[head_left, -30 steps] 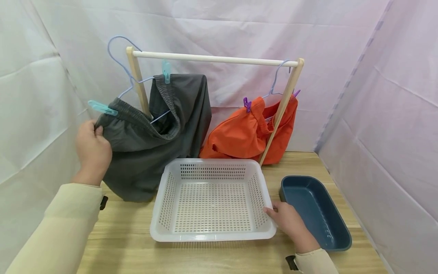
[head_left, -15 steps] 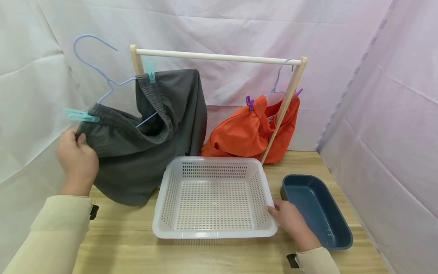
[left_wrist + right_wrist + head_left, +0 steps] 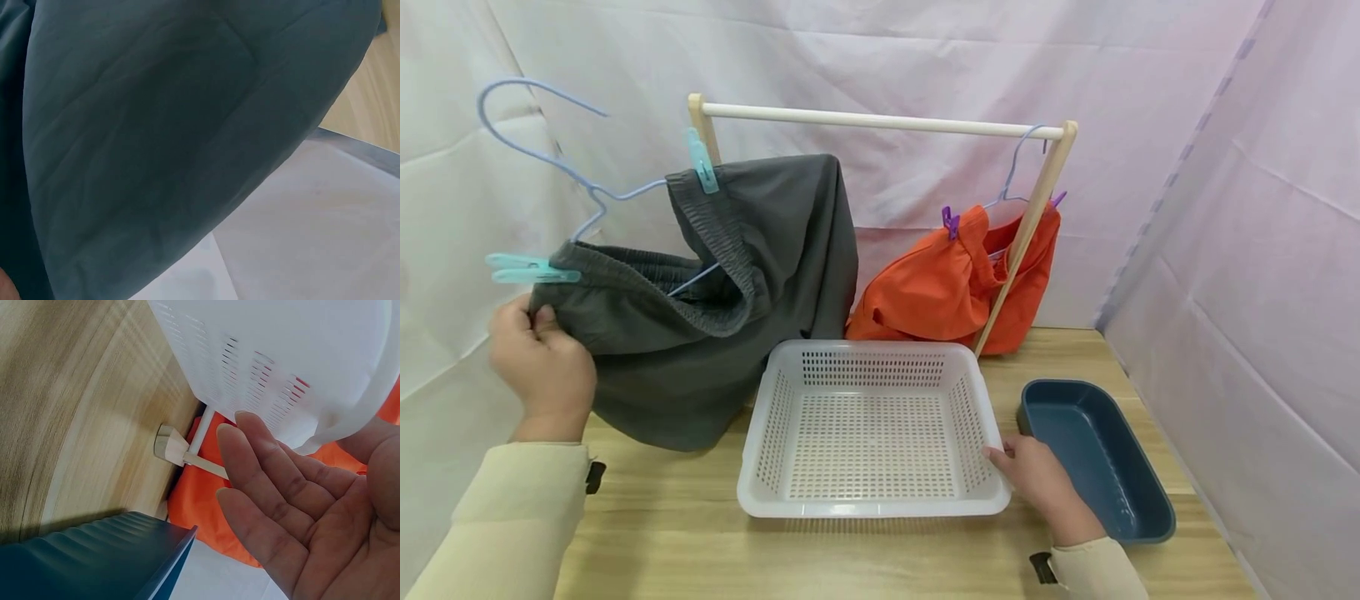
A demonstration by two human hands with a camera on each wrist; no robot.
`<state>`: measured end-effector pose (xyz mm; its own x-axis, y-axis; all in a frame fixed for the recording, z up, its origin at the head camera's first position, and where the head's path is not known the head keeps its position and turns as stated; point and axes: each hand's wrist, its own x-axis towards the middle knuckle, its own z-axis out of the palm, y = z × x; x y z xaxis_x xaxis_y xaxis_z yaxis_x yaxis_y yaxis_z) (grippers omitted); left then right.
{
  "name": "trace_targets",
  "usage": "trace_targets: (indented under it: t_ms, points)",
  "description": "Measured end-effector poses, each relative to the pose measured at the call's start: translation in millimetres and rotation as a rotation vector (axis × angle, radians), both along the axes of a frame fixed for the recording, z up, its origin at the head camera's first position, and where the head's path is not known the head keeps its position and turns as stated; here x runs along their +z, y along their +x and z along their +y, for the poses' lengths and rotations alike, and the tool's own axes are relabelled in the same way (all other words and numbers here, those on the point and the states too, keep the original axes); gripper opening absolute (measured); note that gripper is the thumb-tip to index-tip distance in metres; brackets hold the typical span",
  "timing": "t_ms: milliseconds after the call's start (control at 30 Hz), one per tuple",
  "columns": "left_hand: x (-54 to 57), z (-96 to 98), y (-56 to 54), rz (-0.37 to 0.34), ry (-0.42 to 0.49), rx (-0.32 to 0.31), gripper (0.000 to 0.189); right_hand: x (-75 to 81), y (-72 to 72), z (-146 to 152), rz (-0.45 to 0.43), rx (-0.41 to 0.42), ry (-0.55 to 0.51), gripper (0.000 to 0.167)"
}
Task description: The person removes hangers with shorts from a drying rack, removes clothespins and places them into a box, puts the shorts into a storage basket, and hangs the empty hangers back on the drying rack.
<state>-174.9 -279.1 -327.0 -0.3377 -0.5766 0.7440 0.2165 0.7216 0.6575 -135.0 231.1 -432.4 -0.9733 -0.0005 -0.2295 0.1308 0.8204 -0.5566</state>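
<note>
In the head view my left hand (image 3: pixel 542 358) grips the upper left corner of dark grey pants (image 3: pixel 647 392) with an elastic waistband. They hang on a pale blue hanger (image 3: pixel 580 177), fastened by two turquoise clothespins (image 3: pixel 703 162). The hanger's hook stands free, left of the rack's rail. Grey cloth (image 3: pixel 175 125) fills most of the left wrist view, with only a sliver of hand showing. My right hand (image 3: pixel 1037 475) holds the right rim of a white perforated basket (image 3: pixel 880 507), thumb over the rim. Its fingers (image 3: pixel 262 469) bend beneath the rim in the right wrist view.
A small rack (image 3: pixel 880 122) with a white rail stands behind the basket. Orange pants (image 3: pixel 925 292) hang at its right end with purple clothespins (image 3: pixel 951 222). A dark blue bin (image 3: pixel 1097 458) stands right of the basket. White fabric walls (image 3: pixel 1247 333) enclose the wooden table (image 3: pixel 850 567).
My left hand has moved left and slightly down, drawing the grey pants and hanger along. The hook has moved away from the rail's left end. My right hand stays on the basket.
</note>
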Motion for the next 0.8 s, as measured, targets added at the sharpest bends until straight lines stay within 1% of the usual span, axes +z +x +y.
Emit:
trace_targets:
  t_ms: [67,167,367,567,667,800]
  points:
    - [0.2,-1.8,1.7,0.019,0.017,0.025,0.039,0.2,-0.1,-0.2,0.006,0.003,0.0,0.032]
    - [1.0,-4.7,3.6,0.052,0.057,0.04,0.039,-0.4,-0.1,-0.1,0.01,0.006,-0.003,0.032]
    - [6.8,-9.1,8.6,0.081,0.094,0.053,0.016,-2.0,0.1,0.9,0.024,0.012,-0.008,0.032]
    - [12.3,-12.2,14.0,0.139,0.058,0.069,0.017,-1.6,-0.8,1.4,0.03,0.01,-0.009,0.033]
    - [19.5,-10.5,18.3,0.146,0.055,0.089,0.02,-1.4,-1.6,1.4,0.017,0.002,-0.005,0.034]
    - [28.2,-9.9,24.3,0.156,0.059,0.086,0.022,-0.9,-2.3,1.0,0.003,0.0,-0.003,0.035]
